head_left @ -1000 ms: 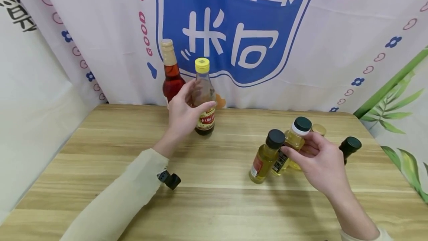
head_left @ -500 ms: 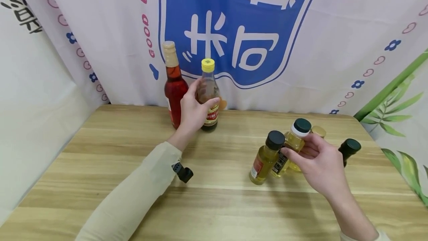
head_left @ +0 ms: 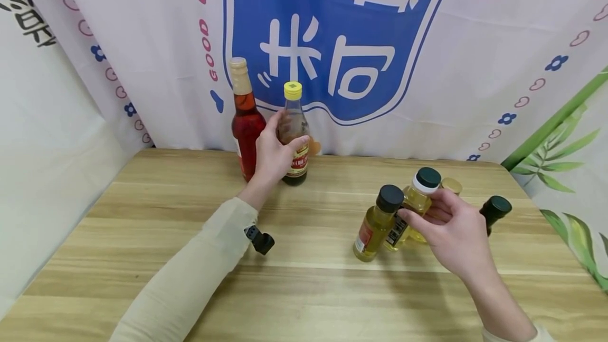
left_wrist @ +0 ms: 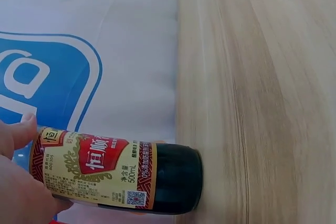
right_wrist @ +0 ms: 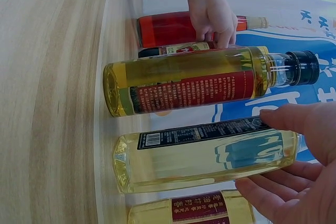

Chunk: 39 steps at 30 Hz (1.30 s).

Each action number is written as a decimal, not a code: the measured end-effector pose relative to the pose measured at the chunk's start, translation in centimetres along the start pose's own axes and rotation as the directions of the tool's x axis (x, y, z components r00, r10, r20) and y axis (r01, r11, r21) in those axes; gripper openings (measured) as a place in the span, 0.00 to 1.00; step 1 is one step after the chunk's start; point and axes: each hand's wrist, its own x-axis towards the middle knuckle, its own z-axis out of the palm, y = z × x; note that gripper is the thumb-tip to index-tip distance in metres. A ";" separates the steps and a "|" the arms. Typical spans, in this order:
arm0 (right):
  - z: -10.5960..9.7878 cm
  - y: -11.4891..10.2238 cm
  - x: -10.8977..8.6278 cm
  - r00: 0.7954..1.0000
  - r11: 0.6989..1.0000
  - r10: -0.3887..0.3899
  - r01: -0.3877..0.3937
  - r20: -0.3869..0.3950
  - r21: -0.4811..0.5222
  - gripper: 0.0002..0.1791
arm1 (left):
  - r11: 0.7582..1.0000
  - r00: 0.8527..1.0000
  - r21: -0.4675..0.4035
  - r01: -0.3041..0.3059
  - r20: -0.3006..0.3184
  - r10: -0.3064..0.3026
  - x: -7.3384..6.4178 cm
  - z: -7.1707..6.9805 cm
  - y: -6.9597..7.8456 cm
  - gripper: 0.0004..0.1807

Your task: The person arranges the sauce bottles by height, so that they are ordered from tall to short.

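Near the back edge, my left hand [head_left: 273,157] grips a yellow-capped vinegar bottle [head_left: 298,161] round its middle. It stands upright on the table just right of a tall bottle of red liquid [head_left: 246,133]. The left wrist view shows the vinegar bottle's red and cream label [left_wrist: 100,161] and its dark base. On the right, my right hand [head_left: 461,239] holds a clear cooking-oil bottle [head_left: 418,199] with a green cap and white collar, thumb on one side and fingers on the other. The right wrist view shows this oil bottle [right_wrist: 205,156] between two others.
A black-capped oil bottle [head_left: 372,231] stands just left of the held oil bottle. Behind my right hand are a gold-capped bottle [head_left: 451,184] and a dark green bottle [head_left: 495,210], both partly hidden. A printed curtain [head_left: 427,110] hangs along the table's back edge.
My left hand has moved a little to the right and back with the vinegar bottle, uncovering more of the red bottle. My right hand and its oil bottle have stayed in place.
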 end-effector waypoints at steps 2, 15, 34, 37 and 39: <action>0.0 0.0 0.0 1.000 1.000 -0.005 0.005 -0.003 0.004 0.29 | 1.000 1.000 0.011 -0.008 0.003 0.008 0.0 0.0 -0.1 0.44; -0.1 -0.1 -0.1 1.000 1.000 -0.004 0.004 -0.001 -0.001 0.30 | 1.000 0.999 -0.001 -0.029 -0.015 0.029 -0.6 0.8 -0.9 0.43; -0.2 -0.2 0.0 0.999 1.000 0.023 -0.023 0.029 0.009 0.31 | 1.000 0.999 -0.015 -0.025 0.024 0.025 -0.5 0.9 -0.9 0.42; -0.2 -0.2 -0.1 0.999 1.000 0.028 -0.028 0.029 0.012 0.32 | 0.999 0.999 -0.017 -0.036 0.030 0.036 -0.5 0.9 -1.0 0.41; -0.2 -0.1 -0.1 0.999 0.999 0.029 -0.029 0.028 0.013 0.32 | 0.999 0.999 -0.017 -0.039 0.033 0.039 -0.5 0.9 -1.1 0.41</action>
